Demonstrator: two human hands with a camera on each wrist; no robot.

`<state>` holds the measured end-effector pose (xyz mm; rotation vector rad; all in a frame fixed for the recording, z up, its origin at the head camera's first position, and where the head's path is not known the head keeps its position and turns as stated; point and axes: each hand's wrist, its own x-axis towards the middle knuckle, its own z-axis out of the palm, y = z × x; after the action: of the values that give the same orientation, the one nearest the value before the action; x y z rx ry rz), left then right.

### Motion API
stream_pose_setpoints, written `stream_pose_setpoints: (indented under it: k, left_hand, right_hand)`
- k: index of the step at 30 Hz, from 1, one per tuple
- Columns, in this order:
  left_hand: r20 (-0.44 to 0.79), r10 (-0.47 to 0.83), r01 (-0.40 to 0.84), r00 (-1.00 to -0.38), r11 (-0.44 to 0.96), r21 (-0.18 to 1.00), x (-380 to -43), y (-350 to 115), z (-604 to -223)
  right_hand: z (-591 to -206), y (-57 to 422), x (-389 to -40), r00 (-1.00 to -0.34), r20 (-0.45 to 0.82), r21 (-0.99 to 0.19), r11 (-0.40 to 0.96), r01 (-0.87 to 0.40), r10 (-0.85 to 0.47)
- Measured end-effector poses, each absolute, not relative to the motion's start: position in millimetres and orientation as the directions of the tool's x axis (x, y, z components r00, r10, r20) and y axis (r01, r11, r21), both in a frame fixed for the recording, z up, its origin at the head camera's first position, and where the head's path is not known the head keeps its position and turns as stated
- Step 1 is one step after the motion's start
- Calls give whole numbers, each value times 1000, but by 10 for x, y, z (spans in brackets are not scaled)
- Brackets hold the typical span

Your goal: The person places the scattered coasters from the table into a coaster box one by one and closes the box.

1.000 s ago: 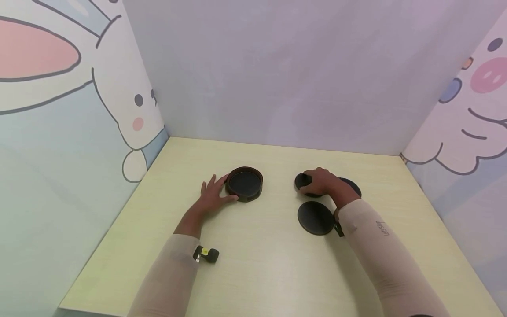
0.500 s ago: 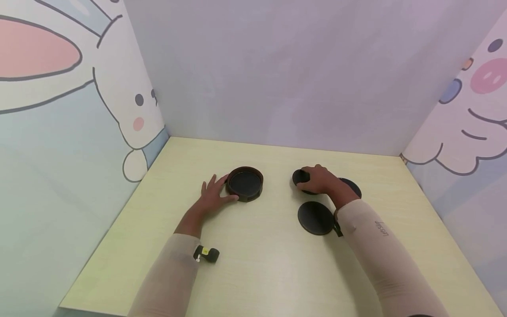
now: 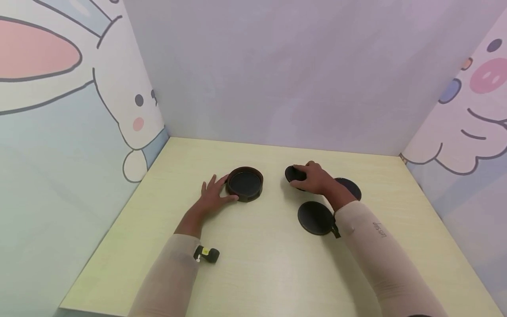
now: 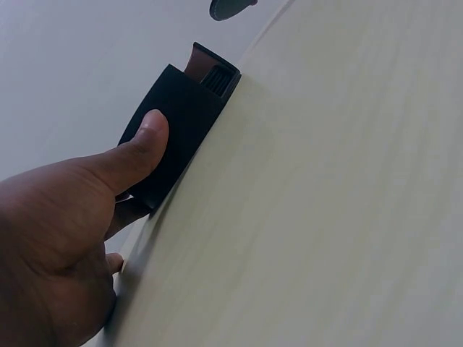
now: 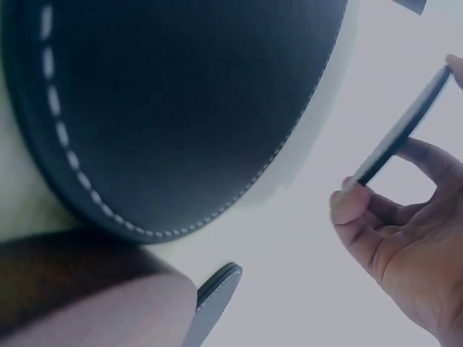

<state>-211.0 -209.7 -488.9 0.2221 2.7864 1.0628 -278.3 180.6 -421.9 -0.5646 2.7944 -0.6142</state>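
My left hand (image 3: 211, 198) holds the left side of a round black coaster holder (image 3: 258, 193) on the table. In the left wrist view, the thumb presses the outer wall of the holder (image 4: 170, 134), beside a notch showing brown lining. A dark disc fills its floor; whether that is a coaster cannot be told. To its right, my right hand (image 3: 317, 178) grips a black round coaster (image 3: 294, 173) by its edges, tilted above the table. That coaster (image 5: 405, 126) appears edge-on in the right wrist view, between thumb and fingers.
A second coaster (image 3: 314, 218) lies flat below the right hand. Another coaster (image 3: 350, 188) lies behind the right wrist, partly hidden. White stitching rims a near coaster (image 5: 181, 108) in the right wrist view. Walls border the pale table (image 3: 253, 264) at back and sides.
My right hand has lifted the coaster and carried it left, toward the holder and slightly away from me. The left hand and the holder have stayed in place.
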Motion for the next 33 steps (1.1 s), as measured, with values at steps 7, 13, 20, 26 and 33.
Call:
stream_pose_setpoints:
  k: [7,13,20,26,33]
  left_hand:
    - [-73,199,98,-977,730,676,-2110,-2101,-4885]
    - [-78,197,94,-977,733,674,-2104,-2100,-4886]
    - [-66,199,105,-978,734,671,-2103,-2098,-4897]
    - [-78,191,86,-979,720,688,-2087,-2097,-4877]
    - [-91,182,70,-979,721,690,-2078,-2104,-4876]
  right_hand:
    - [-4253,1749,-2759,-906,-49,-453,818,-355,-420]
    - [-4279,1660,-2726,-907,19,-463,800,-382,-422]
    - [-4287,1546,-2678,-908,56,-528,760,-379,-414]
    - [-4293,1419,-2657,-912,43,-642,688,-339,-409]
    - [-4292,1216,-2636,-902,38,-705,628,-329,-430]
